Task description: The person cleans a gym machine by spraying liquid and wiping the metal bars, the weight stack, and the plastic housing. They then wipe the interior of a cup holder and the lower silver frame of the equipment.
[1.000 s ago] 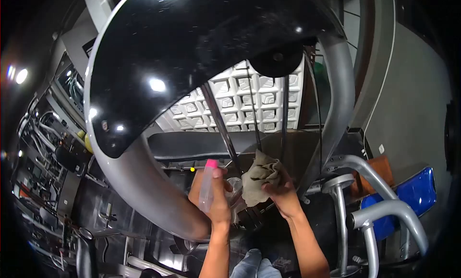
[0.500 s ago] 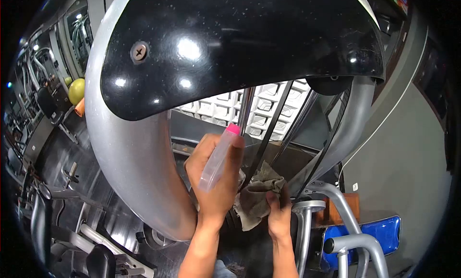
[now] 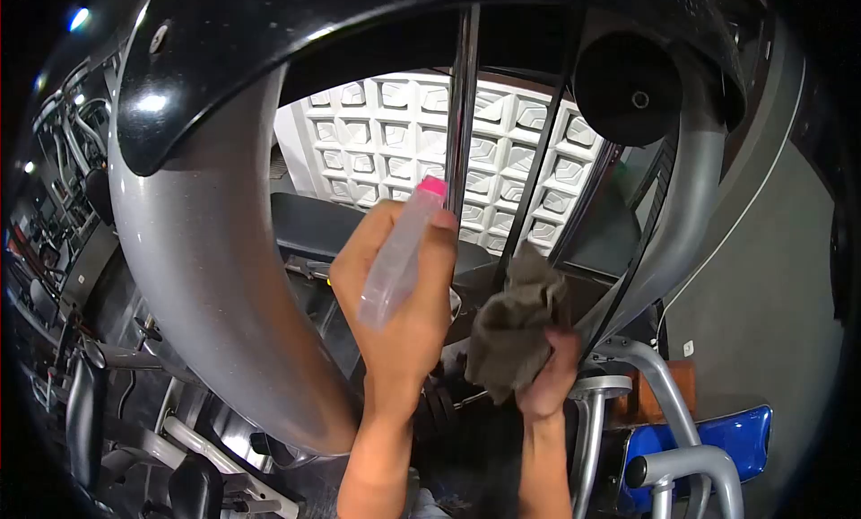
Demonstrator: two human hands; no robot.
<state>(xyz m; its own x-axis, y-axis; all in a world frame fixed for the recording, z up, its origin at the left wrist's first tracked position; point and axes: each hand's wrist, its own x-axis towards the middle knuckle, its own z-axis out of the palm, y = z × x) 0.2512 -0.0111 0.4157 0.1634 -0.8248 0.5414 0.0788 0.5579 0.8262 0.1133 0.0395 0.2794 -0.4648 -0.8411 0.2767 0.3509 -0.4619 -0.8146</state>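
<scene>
My left hand (image 3: 395, 295) is wrapped round a translucent spray bottle (image 3: 397, 254) with a pink top, tilted up to the right. To its right, my right hand (image 3: 552, 375) grips a crumpled grey-brown cloth (image 3: 516, 326). Both hands are in front of the gym machine, between its thick silver curved frame (image 3: 215, 250) and its belt and rods. Above them spans the machine's glossy black cover (image 3: 215, 34). A vertical chrome rod (image 3: 463, 115) runs behind the bottle's top.
A round black pulley (image 3: 628, 88) is at the upper right. A blue pad (image 3: 740, 443) and silver tubes (image 3: 664, 389) stand at the lower right. A white patterned wall (image 3: 386, 133) shows behind. Other gym equipment (image 3: 85, 411) is at the left.
The view has shifted, so the black cover sits higher and more of the white wall shows. My right hand and the cloth have moved right and up; my left hand is slightly higher.
</scene>
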